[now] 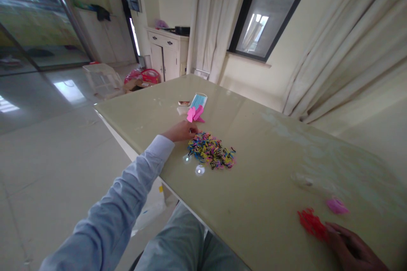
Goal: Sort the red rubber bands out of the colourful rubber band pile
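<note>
My left hand reaches to the far left edge of a heap of small multicoloured rubber bands on the table. Its fingers are curled in a pinch, and whatever is between them is too small to make out. At the lower right, my right hand touches a clump of red rubber bands with its fingertips. Those fingers are bent together at the clump's near edge. Pink paper pieces lie just beyond my left hand, partly over a blue face mask.
The greenish table has its near edge by my legs. A pink bundle and a clear plastic bag lie near my right hand. A small brown-and-white packet is beside the mask. Beyond stands a white cabinet.
</note>
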Tool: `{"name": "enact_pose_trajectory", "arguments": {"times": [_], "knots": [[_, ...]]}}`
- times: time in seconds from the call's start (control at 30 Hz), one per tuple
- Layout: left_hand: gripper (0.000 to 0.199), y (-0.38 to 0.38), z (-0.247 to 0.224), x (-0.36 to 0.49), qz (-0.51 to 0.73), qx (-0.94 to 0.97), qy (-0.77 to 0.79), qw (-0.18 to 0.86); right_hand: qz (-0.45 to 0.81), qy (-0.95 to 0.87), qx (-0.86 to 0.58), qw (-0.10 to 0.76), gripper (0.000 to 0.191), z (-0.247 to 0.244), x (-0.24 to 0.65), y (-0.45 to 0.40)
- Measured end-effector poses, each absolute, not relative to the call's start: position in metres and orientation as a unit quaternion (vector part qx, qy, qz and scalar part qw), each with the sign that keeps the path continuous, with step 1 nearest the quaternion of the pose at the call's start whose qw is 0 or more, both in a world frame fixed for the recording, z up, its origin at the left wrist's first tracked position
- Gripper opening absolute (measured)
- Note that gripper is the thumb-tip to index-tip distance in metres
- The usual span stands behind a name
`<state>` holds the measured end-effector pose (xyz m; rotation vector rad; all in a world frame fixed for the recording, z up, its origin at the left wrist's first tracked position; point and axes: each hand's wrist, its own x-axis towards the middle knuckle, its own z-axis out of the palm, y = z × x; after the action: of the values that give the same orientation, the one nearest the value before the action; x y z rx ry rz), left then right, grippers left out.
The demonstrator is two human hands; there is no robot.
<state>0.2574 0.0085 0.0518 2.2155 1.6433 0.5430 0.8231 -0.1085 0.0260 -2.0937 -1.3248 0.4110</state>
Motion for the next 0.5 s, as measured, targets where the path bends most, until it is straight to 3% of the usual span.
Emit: {"name": "enact_pose_trajectory", "arguments": {"times": [0.2, 0.33, 0.5], "knots": [[0.028, 0.009, 0.054, 0.257, 0.131, 0.776, 0.603, 0.128, 0.150, -0.515, -0.786, 0.308, 0.053, 0.027, 0.822, -0.107], [0.024, 0.014, 0.047, 0.258, 0.149, 0.798, 0.573, 0.116, 0.147, -0.516, -0.780, 0.322, 0.047, 0.029, 0.821, -0.108], [0.023, 0.020, 0.039, 0.258, 0.118, 0.812, 0.552, 0.149, 0.151, -0.524, -0.776, 0.318, 0.054, 0.034, 0.817, -0.110]]}}
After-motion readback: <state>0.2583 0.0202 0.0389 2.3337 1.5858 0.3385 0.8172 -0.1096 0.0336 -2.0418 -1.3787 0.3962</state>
